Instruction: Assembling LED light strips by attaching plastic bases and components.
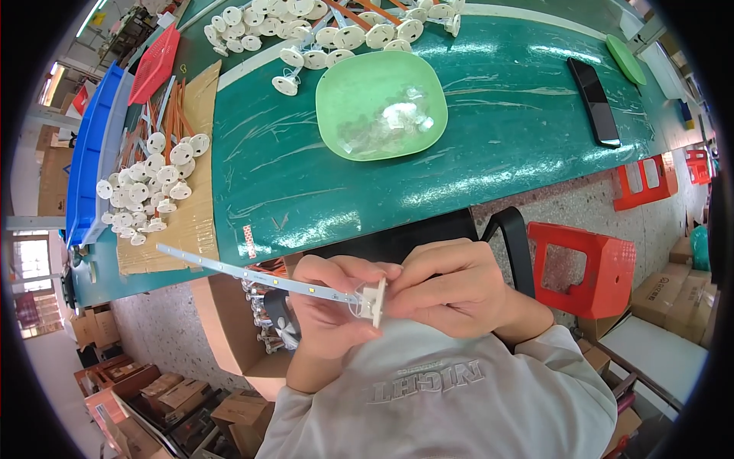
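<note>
In front of my chest, my left hand (330, 310) grips a white round end cap (375, 304), with thumb below and fingers above. A narrow LED strip (260, 280) with small yellowish chips is joined to the cap by thin pale wires and slants out to the left. Against the cap's flat face, my right hand (451, 287) has its fingers pinched together; whatever they hold is hidden. Beyond both hands, a light green bowl (336, 107) on the table contains a loose pile of small clear pieces (390, 122).
The green worktable (267, 168) carries LED strips with white caps (157, 176) on cardboard (183, 237) at left, and more caps (348, 36) at the back. A black phone (593, 103) lies at right. Below stand a red stool (581, 268) and an open carton (218, 325).
</note>
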Motion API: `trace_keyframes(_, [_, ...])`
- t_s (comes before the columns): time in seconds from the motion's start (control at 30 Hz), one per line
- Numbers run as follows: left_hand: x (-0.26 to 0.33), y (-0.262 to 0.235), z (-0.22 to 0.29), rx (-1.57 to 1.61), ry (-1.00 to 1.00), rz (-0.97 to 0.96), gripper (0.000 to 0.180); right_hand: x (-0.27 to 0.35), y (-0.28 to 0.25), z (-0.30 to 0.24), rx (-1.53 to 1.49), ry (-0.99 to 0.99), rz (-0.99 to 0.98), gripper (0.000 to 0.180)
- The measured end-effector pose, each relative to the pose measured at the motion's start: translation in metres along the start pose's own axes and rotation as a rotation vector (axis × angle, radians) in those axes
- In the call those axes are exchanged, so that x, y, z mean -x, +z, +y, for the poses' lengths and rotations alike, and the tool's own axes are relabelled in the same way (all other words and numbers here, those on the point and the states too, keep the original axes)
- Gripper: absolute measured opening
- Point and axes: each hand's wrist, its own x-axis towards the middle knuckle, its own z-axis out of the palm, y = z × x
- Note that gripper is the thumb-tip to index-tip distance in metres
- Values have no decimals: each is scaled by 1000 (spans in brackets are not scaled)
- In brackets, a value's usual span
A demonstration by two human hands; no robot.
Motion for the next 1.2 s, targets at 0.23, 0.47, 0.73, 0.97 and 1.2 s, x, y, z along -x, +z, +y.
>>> trace_keyframes(0.23, [7, 6, -3, -40, 53, -49, 56, 11, 9, -6, 55, -37, 102, 16])
trace_keyframes(0.47, [17, 25, -15, 24, 41, 127, 58, 20, 27, -5, 135, -102, 287, 18])
trace_keyframes(0.73, [15, 21, -15, -107, 64, 126, 71, 16, 21, -9, 267, -72, 223, 16])
trace_keyframes(0.97, [15, 23, -9, -108, 10, 169, 77, 12, 23, -8, 245, -86, 247, 15])
trace_keyframes(1.2, [7, 21, -9, -97, 6, 89, 82, 11, 15, -9, 94, 20, 217, 13])
